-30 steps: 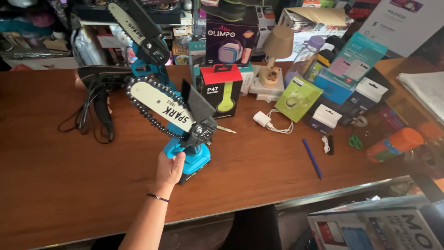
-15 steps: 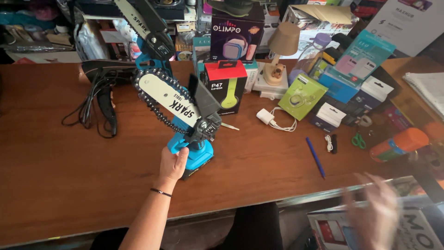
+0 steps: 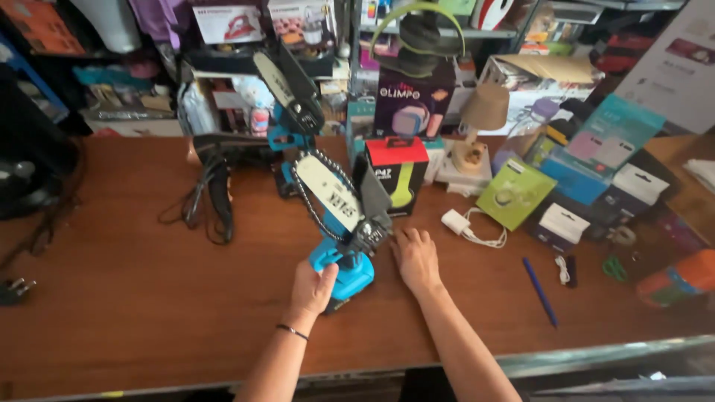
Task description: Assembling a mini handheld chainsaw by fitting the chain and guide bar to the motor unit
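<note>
Mini chainsaw [image 3: 339, 223], blue body, white guide bar with black chain: held upright over the wooden table [image 3: 112, 298], near its front middle.

From my remote view, my left hand [image 3: 311, 286] is closed tight around the saw's blue handle, fingers wrapped and thumb across the front, with the bar tilted up and to the left. My right hand [image 3: 415, 257] holds nothing: it lies palm down and flat on the table, fingers spread slightly, fingertips just beside the saw's black guard; I cannot tell whether they touch it. Behind the saw stands a red-topped headphone box [image 3: 398, 175]. A second blue chainsaw [image 3: 290, 104] stands farther back. A white charger with cable [image 3: 465, 227] lies right of my right hand; a blue pen [image 3: 540, 292] lies farther right.
</note>
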